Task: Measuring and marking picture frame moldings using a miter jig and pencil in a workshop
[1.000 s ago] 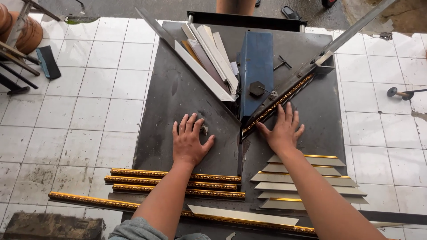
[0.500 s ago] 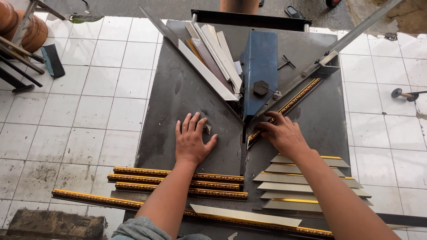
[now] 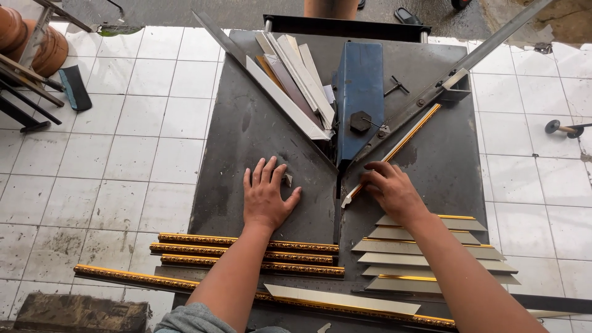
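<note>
My left hand point(image 3: 266, 198) lies flat, fingers spread wide, palm down on the dark metal surface point(image 3: 246, 142), holding nothing; a small offcut point(image 3: 288, 179) sits just by the fingertips. My right hand point(image 3: 390, 190) curls its fingers onto the near end of a gold strip point(image 3: 401, 146), which lies along the angled fence point(image 3: 425, 98) to the right of the blue blade housing point(image 3: 359, 98). Cut mitred pieces point(image 3: 425, 253) are stacked just below my right wrist. Gold mouldings point(image 3: 246, 253) lie side by side under my left forearm. Pale strips point(image 3: 296, 80) lean left of the housing.
</note>
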